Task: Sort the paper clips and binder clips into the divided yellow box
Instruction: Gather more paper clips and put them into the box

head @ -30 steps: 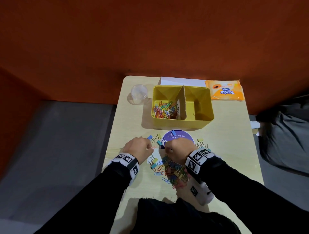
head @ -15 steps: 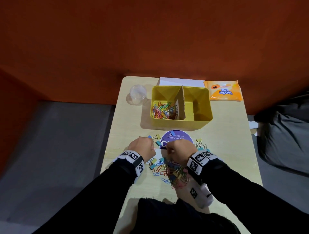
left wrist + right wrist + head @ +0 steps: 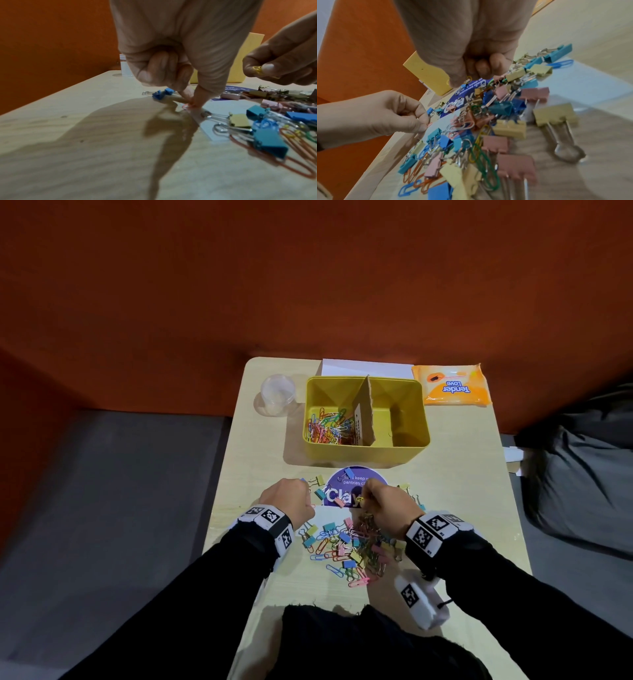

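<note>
The divided box point(image 3: 366, 453) sits mid-table point(image 3: 462, 474), paper clips point(image 3: 329, 428) in its 9 o'clock compartment. A cup point(image 3: 277, 395) stands at its 9 o'clock, a packet point(image 3: 450, 385) at 2 o'clock, a round lid point(image 3: 356, 481) and the mixed clip heap point(image 3: 349, 546) at 6 o'clock.

Left hand point(image 3: 171, 56) seemingly pinches pink paper clip point(image 3: 187, 106)

Light falls from above onto the pale table point(image 3: 462, 474); the surroundings stay dim. In the left wrist view the left hand point(image 3: 171, 47) throws a long, soft shadow toward 7 o'clock. Both wrist views bend at the edges, and near clips toward 5 o'clock blur.
</note>
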### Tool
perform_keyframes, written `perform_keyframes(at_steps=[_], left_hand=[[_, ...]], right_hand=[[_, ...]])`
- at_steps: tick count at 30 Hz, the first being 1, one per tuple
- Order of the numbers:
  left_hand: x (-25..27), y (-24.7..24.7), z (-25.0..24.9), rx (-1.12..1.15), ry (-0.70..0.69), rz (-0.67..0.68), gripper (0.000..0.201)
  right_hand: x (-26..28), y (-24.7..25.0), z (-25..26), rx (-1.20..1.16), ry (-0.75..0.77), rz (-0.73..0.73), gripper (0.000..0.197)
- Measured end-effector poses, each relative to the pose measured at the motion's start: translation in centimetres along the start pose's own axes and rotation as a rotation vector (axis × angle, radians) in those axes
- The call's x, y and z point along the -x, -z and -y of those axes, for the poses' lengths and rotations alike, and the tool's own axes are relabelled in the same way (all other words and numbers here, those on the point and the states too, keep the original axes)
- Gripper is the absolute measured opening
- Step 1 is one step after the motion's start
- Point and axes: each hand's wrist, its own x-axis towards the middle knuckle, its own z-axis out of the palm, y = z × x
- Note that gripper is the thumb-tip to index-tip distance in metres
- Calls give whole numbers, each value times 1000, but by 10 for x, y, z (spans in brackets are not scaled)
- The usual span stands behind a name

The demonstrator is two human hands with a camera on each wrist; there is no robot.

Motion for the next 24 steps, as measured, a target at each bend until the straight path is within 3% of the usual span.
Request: perform_keyframes(at_steps=[12,20,24], left_hand=[[7,-1,-1,-111,-101,53,19],[11,12,-3,324,-106,9,5],[12,22,-10,438,-146,66,8]], right_hand=[[1,2,3,-75,-18,-31,6],[0,9,19,-221,58,-14,9],[1,13,28,-297,93,-53,10]])
